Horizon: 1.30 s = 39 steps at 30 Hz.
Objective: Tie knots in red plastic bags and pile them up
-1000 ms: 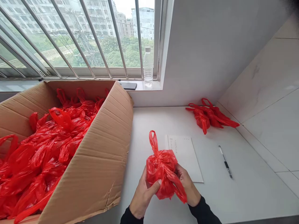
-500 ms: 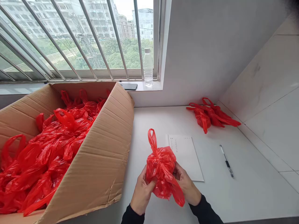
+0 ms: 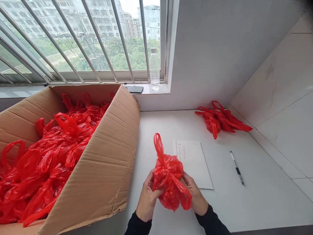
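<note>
Both my hands hold one knotted red plastic bag (image 3: 169, 176) just above the white table (image 3: 256, 202). My left hand (image 3: 146, 197) grips its left side with the thumb pressed into the plastic. My right hand (image 3: 194, 195) wraps round its right side, partly hidden behind the bag. One handle loop of the bag sticks up, another tail hangs down toward my right wrist.
A big cardboard box (image 3: 107, 163) full of several tied red bags (image 3: 49, 153) stands at the left. A sheet of paper (image 3: 194, 163) and a pen (image 3: 236, 168) lie on the table. More red bags (image 3: 220, 119) lie at the back right. A water bottle (image 3: 154, 70) and phone (image 3: 134, 89) rest on the sill.
The bag has shifted a little in my hands and its hanging tail has drawn up shorter. My left thumb has moved up onto the bag's side.
</note>
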Tool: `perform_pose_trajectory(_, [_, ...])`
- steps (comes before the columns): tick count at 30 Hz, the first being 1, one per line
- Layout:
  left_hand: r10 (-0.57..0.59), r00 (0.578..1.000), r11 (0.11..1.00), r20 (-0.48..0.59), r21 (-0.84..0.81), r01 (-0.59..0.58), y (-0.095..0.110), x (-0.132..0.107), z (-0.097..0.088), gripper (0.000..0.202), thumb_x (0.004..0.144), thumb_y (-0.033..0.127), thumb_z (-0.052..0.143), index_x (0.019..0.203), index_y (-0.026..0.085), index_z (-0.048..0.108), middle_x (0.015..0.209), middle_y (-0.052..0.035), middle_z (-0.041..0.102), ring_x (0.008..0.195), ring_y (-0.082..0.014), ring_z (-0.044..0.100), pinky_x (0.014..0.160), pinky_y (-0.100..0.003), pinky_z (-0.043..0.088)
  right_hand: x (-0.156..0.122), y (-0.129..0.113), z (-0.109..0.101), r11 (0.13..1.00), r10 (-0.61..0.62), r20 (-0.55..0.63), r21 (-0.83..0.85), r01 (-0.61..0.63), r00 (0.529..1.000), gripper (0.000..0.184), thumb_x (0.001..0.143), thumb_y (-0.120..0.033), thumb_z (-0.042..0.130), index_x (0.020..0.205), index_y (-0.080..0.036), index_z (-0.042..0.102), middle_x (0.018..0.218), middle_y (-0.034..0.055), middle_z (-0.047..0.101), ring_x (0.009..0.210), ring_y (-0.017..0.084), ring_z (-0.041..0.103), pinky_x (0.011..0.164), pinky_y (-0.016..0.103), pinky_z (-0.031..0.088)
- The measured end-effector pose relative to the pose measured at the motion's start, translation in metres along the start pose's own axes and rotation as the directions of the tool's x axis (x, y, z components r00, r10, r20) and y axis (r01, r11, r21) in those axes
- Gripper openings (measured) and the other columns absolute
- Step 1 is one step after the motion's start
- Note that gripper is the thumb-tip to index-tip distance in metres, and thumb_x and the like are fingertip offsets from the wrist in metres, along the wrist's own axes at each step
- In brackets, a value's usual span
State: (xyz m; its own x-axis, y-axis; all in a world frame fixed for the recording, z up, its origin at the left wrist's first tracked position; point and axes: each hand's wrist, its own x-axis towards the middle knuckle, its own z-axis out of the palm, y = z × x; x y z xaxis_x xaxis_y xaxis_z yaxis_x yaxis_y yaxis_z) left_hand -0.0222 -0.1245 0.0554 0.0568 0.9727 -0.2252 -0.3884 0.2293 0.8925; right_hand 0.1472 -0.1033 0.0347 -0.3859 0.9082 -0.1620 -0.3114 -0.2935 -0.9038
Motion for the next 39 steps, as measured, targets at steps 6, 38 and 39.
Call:
perform_pose_trajectory(6, [0.006, 0.995, 0.998, 0.098, -0.061, 0.000, 0.005, -0.002, 0.002, 0.058, 0.079, 0.028, 0.071, 0.135, 0.022, 0.055, 0.128, -0.0119, 0.064, 0.121, -0.0335, 0.055, 0.105, -0.043, 0.040, -0.004, -0.012, 0.000, 0.997, -0.043, -0.077, -0.060, 0.039, 0.996, 0.036, 0.091, -0.046, 0.061, 0.117, -0.021, 0.062, 0.111, 0.0101, 0.067, 0.099, 0.025, 0.062, 0.089, 0.041, 0.050])
perform_pose_trajectory(38, [-0.057, 0.996, 0.998, -0.067, -0.012, 0.056, -0.005, 0.005, -0.003, 0.032, 0.077, 0.021, 0.067, 0.109, 0.019, 0.066, 0.100, -0.0069, 0.071, 0.091, -0.0248, 0.063, 0.085, -0.036, 0.047, -0.002, -0.036, -0.001, 0.999, -0.015, 0.019, -0.045, 0.016, 1.000, 0.046, 0.093, -0.051, 0.052, 0.131, -0.026, 0.054, 0.126, 0.0080, 0.059, 0.112, 0.025, 0.055, 0.101, 0.040, 0.042])
perform_pose_trajectory(39, [-0.059, 0.997, 0.998, -0.056, 0.007, 0.059, -0.005, 0.004, -0.002, 0.035, 0.075, 0.017, 0.066, 0.109, 0.019, 0.066, 0.097, -0.0056, 0.071, 0.087, -0.0229, 0.062, 0.083, -0.034, 0.047, -0.001, -0.036, 0.000, 1.000, 0.000, 0.008, -0.021, 0.001, 1.000, 0.046, 0.095, -0.053, 0.048, 0.131, -0.025, 0.054, 0.125, 0.0084, 0.059, 0.111, 0.025, 0.056, 0.100, 0.040, 0.043])
